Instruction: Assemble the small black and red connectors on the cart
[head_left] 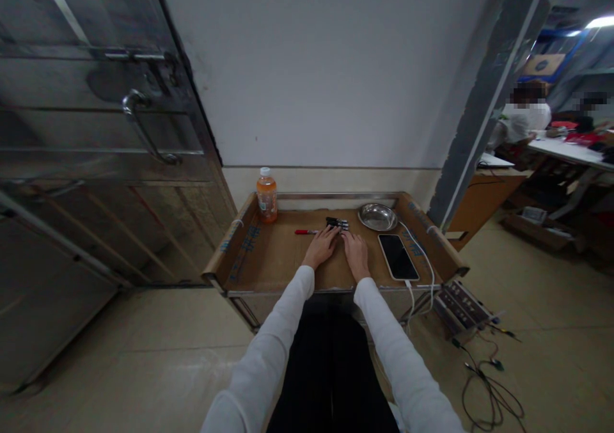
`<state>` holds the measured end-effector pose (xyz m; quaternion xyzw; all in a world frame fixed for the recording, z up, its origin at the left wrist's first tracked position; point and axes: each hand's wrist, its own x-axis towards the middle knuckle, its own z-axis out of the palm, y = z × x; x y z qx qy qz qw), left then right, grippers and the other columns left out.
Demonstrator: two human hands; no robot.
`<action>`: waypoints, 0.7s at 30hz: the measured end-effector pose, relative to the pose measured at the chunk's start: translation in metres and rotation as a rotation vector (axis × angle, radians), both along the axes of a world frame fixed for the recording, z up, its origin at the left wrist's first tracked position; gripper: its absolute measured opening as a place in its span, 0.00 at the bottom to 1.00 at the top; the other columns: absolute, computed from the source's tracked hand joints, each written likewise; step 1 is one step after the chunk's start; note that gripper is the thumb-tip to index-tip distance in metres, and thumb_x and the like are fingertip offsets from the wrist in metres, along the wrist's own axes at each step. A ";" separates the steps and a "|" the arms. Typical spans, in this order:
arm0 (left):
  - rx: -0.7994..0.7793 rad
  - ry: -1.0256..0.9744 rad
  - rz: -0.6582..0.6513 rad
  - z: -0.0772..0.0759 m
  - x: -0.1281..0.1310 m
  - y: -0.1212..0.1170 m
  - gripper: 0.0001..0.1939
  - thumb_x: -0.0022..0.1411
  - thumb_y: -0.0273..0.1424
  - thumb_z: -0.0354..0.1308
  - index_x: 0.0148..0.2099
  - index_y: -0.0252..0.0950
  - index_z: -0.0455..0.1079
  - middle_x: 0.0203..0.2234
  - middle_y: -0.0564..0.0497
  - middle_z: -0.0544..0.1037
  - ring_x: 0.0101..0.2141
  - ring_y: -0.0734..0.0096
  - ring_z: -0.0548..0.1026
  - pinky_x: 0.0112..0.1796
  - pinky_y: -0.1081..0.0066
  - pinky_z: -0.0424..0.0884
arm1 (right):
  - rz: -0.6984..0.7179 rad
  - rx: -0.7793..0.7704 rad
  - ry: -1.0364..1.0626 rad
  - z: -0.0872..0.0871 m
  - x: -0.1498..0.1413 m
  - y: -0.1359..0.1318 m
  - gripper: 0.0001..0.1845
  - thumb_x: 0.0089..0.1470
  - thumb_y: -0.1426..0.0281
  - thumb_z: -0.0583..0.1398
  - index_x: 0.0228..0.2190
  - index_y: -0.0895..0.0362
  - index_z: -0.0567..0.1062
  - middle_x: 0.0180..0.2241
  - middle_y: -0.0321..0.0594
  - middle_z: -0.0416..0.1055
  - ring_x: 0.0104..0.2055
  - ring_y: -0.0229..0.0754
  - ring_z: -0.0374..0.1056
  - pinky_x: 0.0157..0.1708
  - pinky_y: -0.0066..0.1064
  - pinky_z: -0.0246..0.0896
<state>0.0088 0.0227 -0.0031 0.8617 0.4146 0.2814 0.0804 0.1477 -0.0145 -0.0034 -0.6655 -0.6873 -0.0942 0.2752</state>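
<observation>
The left hand (pixel 321 247) and right hand (pixel 355 254) are being held side by side, backs up, over a cardboard-lined cart (pixel 268 260). Black pens (pixel 332 220) are being reached by the fingers at the cart's far middle; whether they are being pinched or merely touched by either hand cannot be told at this size. A red pen (pixel 303 232) is being seen just left of them, beside the left hand. A bottle (pixel 267 196) is being supported upright at far left, a dish (pixel 378 217) at far right, and a phone (pixel 398 257), from which a cable (pixel 409 287) is trailing, at near right.
</observation>
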 end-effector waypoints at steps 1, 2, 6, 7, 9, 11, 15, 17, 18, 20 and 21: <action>-0.010 0.028 0.005 0.001 0.000 0.000 0.21 0.65 0.28 0.47 0.60 0.41 0.58 0.57 0.46 0.67 0.59 0.63 0.61 0.58 0.56 0.55 | -0.028 -0.002 0.006 0.000 0.001 0.000 0.16 0.64 0.69 0.48 0.44 0.56 0.73 0.36 0.46 0.74 0.40 0.43 0.66 0.41 0.32 0.55; -0.015 0.052 0.013 0.001 0.000 -0.001 0.20 0.65 0.29 0.48 0.59 0.42 0.60 0.55 0.46 0.68 0.57 0.63 0.63 0.57 0.56 0.56 | -0.055 -0.005 0.014 0.001 0.002 -0.001 0.16 0.64 0.68 0.48 0.44 0.56 0.73 0.36 0.46 0.74 0.40 0.43 0.65 0.41 0.32 0.54; 0.011 0.088 0.051 0.001 -0.001 -0.003 0.12 0.65 0.33 0.50 0.48 0.39 0.69 0.46 0.46 0.73 0.49 0.62 0.69 0.54 0.57 0.60 | -0.156 -0.010 0.058 0.001 0.005 -0.004 0.17 0.64 0.68 0.48 0.44 0.55 0.74 0.36 0.47 0.75 0.39 0.45 0.65 0.40 0.34 0.53; 0.019 0.075 0.057 0.000 -0.002 -0.003 0.11 0.65 0.33 0.50 0.47 0.39 0.70 0.44 0.46 0.73 0.48 0.63 0.70 0.53 0.58 0.61 | -0.175 -0.009 0.066 0.001 0.005 -0.004 0.17 0.64 0.68 0.48 0.44 0.55 0.74 0.36 0.48 0.75 0.39 0.46 0.65 0.39 0.35 0.53; 0.035 0.024 0.067 -0.001 -0.002 -0.003 0.11 0.65 0.33 0.50 0.46 0.38 0.70 0.44 0.46 0.73 0.46 0.64 0.71 0.50 0.61 0.64 | -0.195 -0.014 0.068 0.001 0.005 -0.005 0.18 0.63 0.68 0.47 0.44 0.55 0.75 0.36 0.49 0.75 0.39 0.46 0.65 0.39 0.36 0.53; 0.057 -0.028 0.068 -0.003 -0.002 -0.002 0.11 0.65 0.32 0.50 0.47 0.38 0.69 0.44 0.46 0.73 0.45 0.65 0.71 0.48 0.64 0.66 | -0.178 -0.026 0.055 0.000 0.005 -0.006 0.18 0.63 0.69 0.48 0.44 0.55 0.75 0.36 0.49 0.76 0.40 0.47 0.65 0.40 0.37 0.53; 0.093 -0.079 0.049 -0.004 -0.003 -0.002 0.11 0.66 0.30 0.50 0.48 0.38 0.69 0.44 0.46 0.73 0.45 0.65 0.71 0.47 0.65 0.67 | -0.033 -0.016 0.037 -0.001 0.005 -0.004 0.17 0.62 0.72 0.48 0.45 0.55 0.74 0.40 0.48 0.75 0.42 0.46 0.66 0.43 0.37 0.55; 0.103 -0.090 0.043 -0.004 -0.004 -0.002 0.11 0.65 0.28 0.50 0.48 0.39 0.69 0.45 0.47 0.72 0.46 0.66 0.71 0.47 0.67 0.67 | 0.065 0.014 0.067 0.000 0.005 -0.003 0.19 0.61 0.74 0.48 0.49 0.55 0.72 0.43 0.47 0.74 0.43 0.45 0.67 0.45 0.37 0.56; 0.108 -0.091 0.047 -0.004 -0.004 -0.003 0.11 0.66 0.28 0.49 0.48 0.39 0.68 0.46 0.47 0.72 0.46 0.67 0.71 0.47 0.67 0.68 | 0.130 0.030 0.089 0.000 0.005 -0.003 0.21 0.61 0.75 0.47 0.52 0.54 0.69 0.45 0.46 0.73 0.44 0.44 0.67 0.46 0.36 0.57; 0.110 -0.080 0.080 -0.003 -0.005 -0.006 0.12 0.66 0.28 0.49 0.49 0.39 0.68 0.45 0.47 0.73 0.44 0.68 0.72 0.46 0.68 0.68 | 0.275 0.056 0.133 0.001 0.004 -0.004 0.26 0.59 0.77 0.47 0.58 0.52 0.62 0.51 0.44 0.70 0.48 0.43 0.66 0.48 0.35 0.59; 0.111 -0.068 0.110 -0.002 -0.004 -0.007 0.11 0.66 0.28 0.48 0.49 0.39 0.67 0.44 0.47 0.73 0.43 0.68 0.73 0.44 0.68 0.68 | 0.333 0.064 0.154 0.002 0.003 -0.004 0.29 0.58 0.77 0.47 0.60 0.51 0.57 0.53 0.43 0.68 0.50 0.42 0.65 0.50 0.35 0.59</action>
